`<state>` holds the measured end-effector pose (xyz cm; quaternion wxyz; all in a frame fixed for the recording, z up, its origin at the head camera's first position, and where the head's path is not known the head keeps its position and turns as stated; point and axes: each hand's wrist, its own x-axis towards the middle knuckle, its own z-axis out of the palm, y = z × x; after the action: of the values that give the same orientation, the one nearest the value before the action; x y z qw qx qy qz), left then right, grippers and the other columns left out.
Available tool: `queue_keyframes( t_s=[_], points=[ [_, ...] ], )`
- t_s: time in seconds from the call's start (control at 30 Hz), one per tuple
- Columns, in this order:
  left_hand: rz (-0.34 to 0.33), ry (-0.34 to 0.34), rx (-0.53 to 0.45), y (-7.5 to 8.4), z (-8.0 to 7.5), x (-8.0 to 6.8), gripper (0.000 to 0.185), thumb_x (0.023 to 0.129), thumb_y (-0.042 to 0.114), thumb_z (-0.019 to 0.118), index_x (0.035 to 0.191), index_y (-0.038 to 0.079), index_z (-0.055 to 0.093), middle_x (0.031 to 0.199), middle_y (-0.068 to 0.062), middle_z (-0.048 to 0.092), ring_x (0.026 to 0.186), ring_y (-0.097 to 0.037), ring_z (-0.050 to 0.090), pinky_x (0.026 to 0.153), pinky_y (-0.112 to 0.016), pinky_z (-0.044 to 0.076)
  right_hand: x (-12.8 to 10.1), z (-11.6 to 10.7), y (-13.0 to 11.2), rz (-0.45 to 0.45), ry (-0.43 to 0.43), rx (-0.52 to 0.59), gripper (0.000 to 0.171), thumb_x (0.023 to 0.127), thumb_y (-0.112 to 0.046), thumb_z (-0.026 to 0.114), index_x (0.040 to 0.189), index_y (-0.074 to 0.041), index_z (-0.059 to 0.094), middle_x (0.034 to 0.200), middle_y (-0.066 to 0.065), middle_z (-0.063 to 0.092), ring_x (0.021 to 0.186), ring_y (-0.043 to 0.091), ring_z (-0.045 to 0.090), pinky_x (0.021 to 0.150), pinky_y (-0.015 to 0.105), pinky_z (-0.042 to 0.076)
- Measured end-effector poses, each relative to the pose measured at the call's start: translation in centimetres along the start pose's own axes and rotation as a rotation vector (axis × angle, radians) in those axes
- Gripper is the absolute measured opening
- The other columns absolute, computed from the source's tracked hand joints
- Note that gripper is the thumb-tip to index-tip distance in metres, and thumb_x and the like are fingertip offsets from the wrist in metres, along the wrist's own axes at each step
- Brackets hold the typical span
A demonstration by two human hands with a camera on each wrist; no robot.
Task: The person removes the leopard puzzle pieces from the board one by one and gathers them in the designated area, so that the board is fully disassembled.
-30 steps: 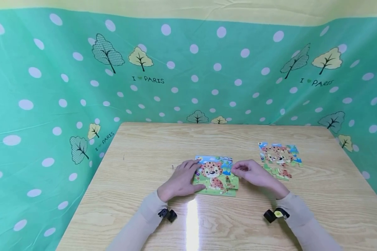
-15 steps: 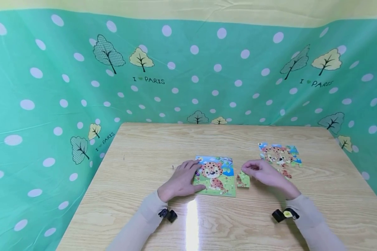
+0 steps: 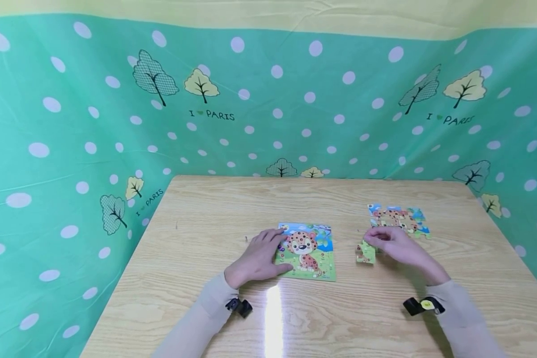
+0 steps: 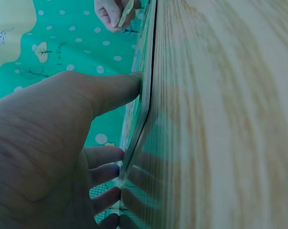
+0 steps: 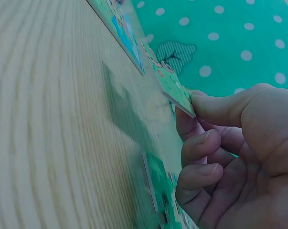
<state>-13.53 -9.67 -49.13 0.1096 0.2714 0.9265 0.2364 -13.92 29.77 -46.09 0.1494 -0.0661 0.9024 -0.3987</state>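
A: Status on the leopard puzzle board (image 3: 308,252)?

B: Flat on the wooden table (image 3: 232,209), roughly centre. Left hand (image 3: 257,258) rests on the board's left edge, fingers straight and spread, thumb against the near-left side. The left wrist view shows the fingertips (image 4: 116,155) pressing on the board's rim (image 4: 143,107). Nothing gripped.

A: Right hand?

B: Right hand (image 3: 396,246) is right of the board, well clear of it. It pinches a loose puzzle piece (image 3: 366,252) between thumb and curled fingers. The right wrist view confirms it: thumb on top of the piece (image 5: 170,86), fingers (image 5: 201,143) curled under, piece tilted and off the table surface.

A: Where's the piece relative to the board?

B: Right of the board's right edge, apart from it, no contact.

A: Anything else around?

B: A group of separated pieces (image 3: 398,218) further right of the board and slightly behind it, just beyond the right hand. Green dotted cloth (image 3: 71,124) rises behind and to both sides of the table.
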Motion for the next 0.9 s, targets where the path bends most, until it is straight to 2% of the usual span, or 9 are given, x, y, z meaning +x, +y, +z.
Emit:
queue_keyframes(
  t_s=[0.4,0.53,0.6,0.73,0.9],
  points=[
    [-0.003,-0.003,0.010,-0.1,0.0,0.0,0.085,0.096,0.056,0.071,0.163,0.011,0.043,0.174,-0.009,0.034,0.160,-0.037,0.031,0.129,-0.061,0.029,-0.9,-2.0,2.0,0.026,0.038,-0.038,0.050,0.111,-0.038,0.058,0.138,0.003,0.066,0.107,0.010,0.071,0.073,0.014,0.052,0.060,0.028,0.048],
    [-0.001,-0.003,0.010,-0.1,0.0,0.0,0.085,0.096,0.055,0.072,0.163,0.011,0.043,0.174,-0.009,0.034,0.160,-0.037,0.031,0.129,-0.061,0.029,-1.1,-2.9,2.7,0.039,0.057,-0.051,0.051,0.111,-0.039,0.057,0.137,0.004,0.066,0.103,0.009,0.068,0.072,0.014,0.051,0.059,0.029,0.046],
    [-0.002,-0.005,0.007,0.0,0.0,0.0,0.086,0.096,0.055,0.072,0.163,0.011,0.042,0.174,-0.009,0.034,0.160,-0.037,0.031,0.130,-0.061,0.028,-1.3,-3.4,3.1,0.051,0.066,-0.056,0.052,0.111,-0.040,0.057,0.136,0.005,0.065,0.101,0.010,0.067,0.073,0.013,0.051,0.060,0.029,0.046],
    [-0.004,-0.005,0.005,0.0,0.0,0.1,0.086,0.096,0.055,0.072,0.163,0.011,0.043,0.174,-0.009,0.034,0.159,-0.037,0.031,0.129,-0.062,0.028,-1.6,-4.2,3.8,0.070,0.082,-0.065,0.055,0.112,-0.041,0.055,0.139,0.006,0.063,0.110,0.012,0.069,0.079,0.013,0.052,0.061,0.029,0.048],
    [-0.008,-0.008,0.005,0.0,0.0,0.1,0.086,0.096,0.055,0.072,0.163,0.011,0.042,0.174,-0.009,0.033,0.160,-0.037,0.030,0.130,-0.061,0.028,-1.9,-5.2,4.8,0.111,0.088,-0.075,0.060,0.113,-0.044,0.051,0.141,0.008,0.060,0.106,0.012,0.067,0.080,0.015,0.053,0.062,0.029,0.049]
  ],
)
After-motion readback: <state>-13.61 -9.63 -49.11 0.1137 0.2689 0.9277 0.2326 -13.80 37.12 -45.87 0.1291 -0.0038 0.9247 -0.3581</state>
